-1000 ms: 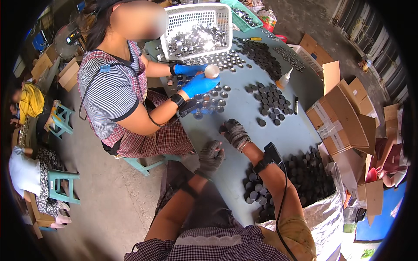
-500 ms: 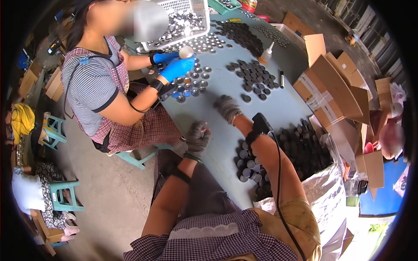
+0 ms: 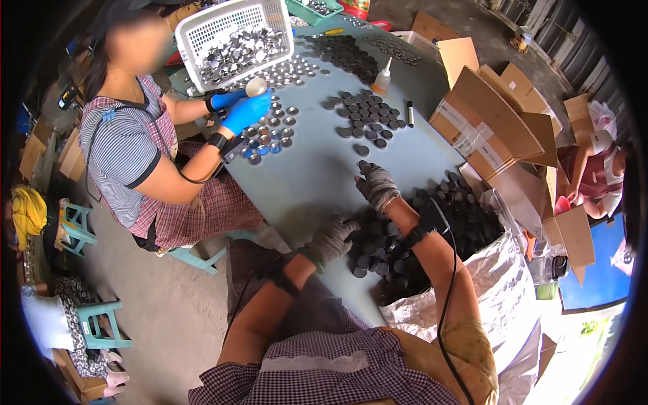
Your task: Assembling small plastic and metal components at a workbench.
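Discs (image 3: 374, 246): dark heap (image 3: 469, 209) on table (image 3: 297, 192), looser group (image 3: 368, 111) beyond | left hand (image 3: 329, 241) had just shifted to heap's edge, putting discs in reach | right hand (image 3: 378, 187) sat between heap and group | both hands' fingers bent, grip couldn't tell, fingertips indistinct; right forearm (image 3: 435, 260) hid part of heap

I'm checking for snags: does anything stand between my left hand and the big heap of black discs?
Nothing visible does: the left hand is right at the left edge of the heap of black discs. The right forearm crosses the heap farther right.
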Demonstrator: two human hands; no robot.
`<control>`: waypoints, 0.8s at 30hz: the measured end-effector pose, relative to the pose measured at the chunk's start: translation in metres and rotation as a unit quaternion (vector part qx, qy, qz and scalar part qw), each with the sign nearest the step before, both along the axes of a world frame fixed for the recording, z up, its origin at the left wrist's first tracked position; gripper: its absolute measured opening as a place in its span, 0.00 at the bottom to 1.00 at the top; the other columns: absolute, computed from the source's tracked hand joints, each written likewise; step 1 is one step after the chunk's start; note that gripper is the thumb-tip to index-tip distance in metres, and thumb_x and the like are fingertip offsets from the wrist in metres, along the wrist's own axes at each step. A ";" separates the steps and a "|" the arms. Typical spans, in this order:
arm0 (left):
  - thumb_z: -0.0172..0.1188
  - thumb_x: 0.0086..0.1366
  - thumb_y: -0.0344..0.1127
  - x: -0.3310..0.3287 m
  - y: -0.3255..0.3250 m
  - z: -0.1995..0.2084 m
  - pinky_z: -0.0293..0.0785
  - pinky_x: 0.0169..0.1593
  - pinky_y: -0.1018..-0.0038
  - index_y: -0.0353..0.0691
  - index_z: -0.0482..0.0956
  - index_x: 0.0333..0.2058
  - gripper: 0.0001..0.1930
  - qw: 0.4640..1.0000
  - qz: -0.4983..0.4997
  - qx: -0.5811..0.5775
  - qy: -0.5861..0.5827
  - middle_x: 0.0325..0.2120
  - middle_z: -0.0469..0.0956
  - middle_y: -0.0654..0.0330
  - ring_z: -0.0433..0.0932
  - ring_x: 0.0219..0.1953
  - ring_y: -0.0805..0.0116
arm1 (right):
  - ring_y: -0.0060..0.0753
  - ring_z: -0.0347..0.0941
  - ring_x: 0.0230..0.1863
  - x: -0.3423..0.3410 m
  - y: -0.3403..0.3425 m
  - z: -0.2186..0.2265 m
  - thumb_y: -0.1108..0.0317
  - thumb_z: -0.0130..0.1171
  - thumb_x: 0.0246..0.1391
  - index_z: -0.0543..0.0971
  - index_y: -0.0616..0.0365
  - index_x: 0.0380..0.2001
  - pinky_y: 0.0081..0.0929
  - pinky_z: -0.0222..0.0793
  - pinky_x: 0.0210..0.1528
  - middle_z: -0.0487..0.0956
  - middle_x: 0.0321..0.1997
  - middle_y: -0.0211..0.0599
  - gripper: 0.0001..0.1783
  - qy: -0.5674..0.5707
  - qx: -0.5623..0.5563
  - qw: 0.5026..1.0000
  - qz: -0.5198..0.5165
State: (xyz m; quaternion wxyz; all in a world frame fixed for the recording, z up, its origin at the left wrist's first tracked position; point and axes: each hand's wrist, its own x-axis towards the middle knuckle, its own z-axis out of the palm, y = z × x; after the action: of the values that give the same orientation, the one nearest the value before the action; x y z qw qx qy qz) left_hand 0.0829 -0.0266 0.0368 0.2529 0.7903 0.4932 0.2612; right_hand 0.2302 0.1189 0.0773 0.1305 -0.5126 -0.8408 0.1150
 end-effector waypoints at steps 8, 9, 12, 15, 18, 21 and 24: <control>0.61 0.50 0.37 0.007 0.027 -0.009 0.67 0.54 0.63 0.46 0.73 0.48 0.23 0.992 -0.063 0.030 0.103 0.48 0.70 0.55 0.69 0.51 0.54 | 0.46 0.75 0.37 -0.002 -0.017 0.003 0.66 0.57 0.46 0.73 0.60 0.46 0.36 0.70 0.41 0.78 0.34 0.44 0.21 0.127 -0.047 0.991 0.002; 0.61 0.50 0.37 0.007 0.027 -0.007 0.67 0.54 0.63 0.46 0.73 0.48 0.23 0.992 -0.063 0.032 0.104 0.48 0.70 0.55 0.69 0.51 0.54 | 0.42 0.76 0.34 -0.001 -0.018 -0.003 0.67 0.57 0.46 0.74 0.60 0.45 0.34 0.70 0.39 0.78 0.32 0.42 0.20 0.160 -0.082 0.984 -0.006; 0.63 0.50 0.34 0.006 0.021 -0.002 0.70 0.50 0.68 0.43 0.73 0.46 0.22 0.997 -0.002 0.018 -0.075 0.41 0.73 0.57 0.73 0.45 0.61 | 0.30 0.73 0.28 0.005 -0.011 -0.035 0.71 0.57 0.46 0.74 0.60 0.44 0.27 0.69 0.34 0.76 0.27 0.36 0.18 0.209 -0.109 0.972 -0.010; 0.64 0.50 0.22 -0.006 0.008 -0.011 0.72 0.41 0.80 0.37 0.73 0.40 0.17 0.850 0.149 -0.096 -0.497 0.31 0.75 0.66 0.72 0.35 0.80 | 0.23 0.69 0.26 0.003 -0.013 -0.042 0.74 0.55 0.48 0.73 0.58 0.45 0.24 0.67 0.31 0.76 0.28 0.30 0.17 0.278 -0.190 0.941 0.006; 0.64 0.48 0.19 -0.023 0.006 -0.011 0.72 0.42 0.79 0.36 0.73 0.39 0.18 0.838 0.191 -0.063 -0.507 0.32 0.75 0.65 0.73 0.34 0.78 | 0.23 0.69 0.23 -0.021 -0.027 0.000 0.75 0.55 0.48 0.71 0.57 0.49 0.24 0.67 0.27 0.76 0.30 0.30 0.22 0.361 -0.431 0.824 -0.072; 0.65 0.47 0.18 -0.029 0.007 -0.009 0.72 0.43 0.77 0.35 0.74 0.41 0.20 0.841 0.196 -0.059 -0.500 0.35 0.74 0.65 0.72 0.37 0.77 | 0.23 0.72 0.23 -0.023 -0.033 -0.009 0.75 0.50 0.53 0.67 0.54 0.54 0.19 0.66 0.19 0.76 0.37 0.31 0.23 0.356 -0.428 0.830 0.007; 0.66 0.47 0.18 -0.037 0.008 -0.011 0.72 0.43 0.77 0.34 0.74 0.42 0.21 0.881 0.216 -0.007 -0.421 0.37 0.73 0.64 0.71 0.38 0.76 | 0.23 0.70 0.19 -0.035 -0.038 -0.001 0.75 0.51 0.49 0.68 0.53 0.54 0.22 0.66 0.18 0.75 0.34 0.32 0.26 0.363 -0.458 0.811 0.015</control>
State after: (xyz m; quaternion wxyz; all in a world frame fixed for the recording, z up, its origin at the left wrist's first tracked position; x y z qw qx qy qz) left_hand 0.0459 -0.0182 0.0259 0.3791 0.4784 0.5005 0.6139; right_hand 0.1957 0.0810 0.0762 0.1749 -0.4210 -0.5900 0.6663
